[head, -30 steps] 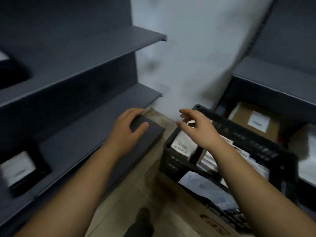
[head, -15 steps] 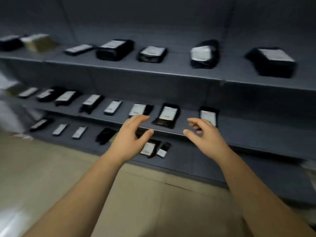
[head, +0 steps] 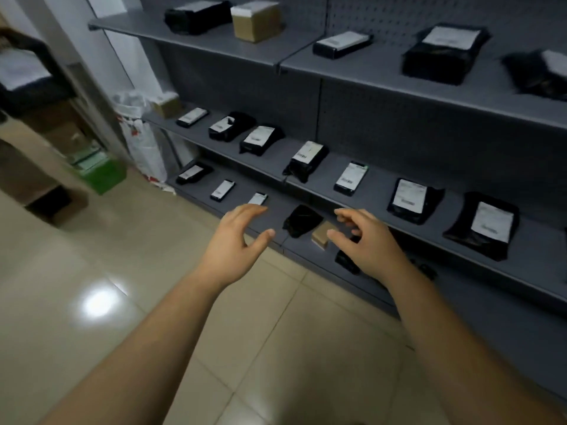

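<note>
Grey shelving (head: pixel 379 187), labelled parcels (head: pixel 350 179) flat, labels up for easy reading; left hand (head: pixel 236 240) and right hand (head: pixel 365 243) empty, fingers loosely spread, poised at bottom shelf (head: pixel 239 191) flanking black pouch (head: pixel 302 220) and small brown box (head: pixel 320 237) for a grab, right thumb possibly touching box.

Grey metal shelves stand on the tiled floor (head: pixel 92 256). The top shelf (head: pixel 352 75) carries black wrapped parcels (head: pixel 441 53) and, toward the left, a brown cardboard box (head: pixel 256 21). The middle shelf (head: pixel 377 191) holds a row of black labelled bags (head: pixel 306 161). On the bottom shelf (head: pixel 241 191) lie small labelled packets (head: pixel 222 190), a black pouch (head: pixel 302 220) and, just right of it, a small brown box (head: pixel 322 234).
</note>
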`<state>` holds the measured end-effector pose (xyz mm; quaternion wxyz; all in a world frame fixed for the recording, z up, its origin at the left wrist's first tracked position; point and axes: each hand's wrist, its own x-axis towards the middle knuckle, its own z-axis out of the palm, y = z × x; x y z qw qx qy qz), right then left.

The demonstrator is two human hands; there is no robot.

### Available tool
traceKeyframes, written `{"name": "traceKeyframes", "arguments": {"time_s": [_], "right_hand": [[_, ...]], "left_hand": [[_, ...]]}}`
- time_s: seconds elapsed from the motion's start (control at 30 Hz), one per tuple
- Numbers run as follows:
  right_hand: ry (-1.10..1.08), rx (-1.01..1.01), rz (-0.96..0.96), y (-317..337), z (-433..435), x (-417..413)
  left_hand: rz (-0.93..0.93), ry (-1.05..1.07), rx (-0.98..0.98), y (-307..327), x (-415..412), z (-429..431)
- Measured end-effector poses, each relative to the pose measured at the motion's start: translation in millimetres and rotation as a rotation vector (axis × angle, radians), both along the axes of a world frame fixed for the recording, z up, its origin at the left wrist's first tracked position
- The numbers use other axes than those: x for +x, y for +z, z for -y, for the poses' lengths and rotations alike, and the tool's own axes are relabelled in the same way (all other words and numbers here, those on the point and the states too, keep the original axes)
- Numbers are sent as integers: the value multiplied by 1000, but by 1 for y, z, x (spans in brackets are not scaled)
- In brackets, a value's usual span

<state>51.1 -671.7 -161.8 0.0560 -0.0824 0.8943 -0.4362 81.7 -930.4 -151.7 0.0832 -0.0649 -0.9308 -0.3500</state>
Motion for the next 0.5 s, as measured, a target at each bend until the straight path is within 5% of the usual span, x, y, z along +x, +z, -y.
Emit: {"name": "traceKeyframes", "arguments": {"time_s": [0.5], "right_hand": [[-238, 41, 310, -216, 66, -209]], "left_hand": [[271, -224, -51, -209, -275, 50]]}}
